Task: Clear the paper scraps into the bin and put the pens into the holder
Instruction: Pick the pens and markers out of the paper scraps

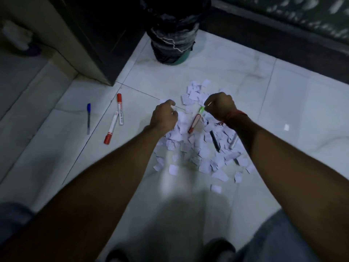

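The left hand curls over paper scraps, so its fingertips and whatever the grip encloses are hidden. The right hand is fisted above a green-tipped pen; whether the grip closes on it cannot be told. Below that grip, a black pen and a white pen lie partly buried in scraps. Beyond both grips, the bin is cut by the top edge, its mouth unseen. The lower floor is blurred.

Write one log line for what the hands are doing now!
left hand: gathering paper scraps | right hand: closed over scraps | bin: beyond pile
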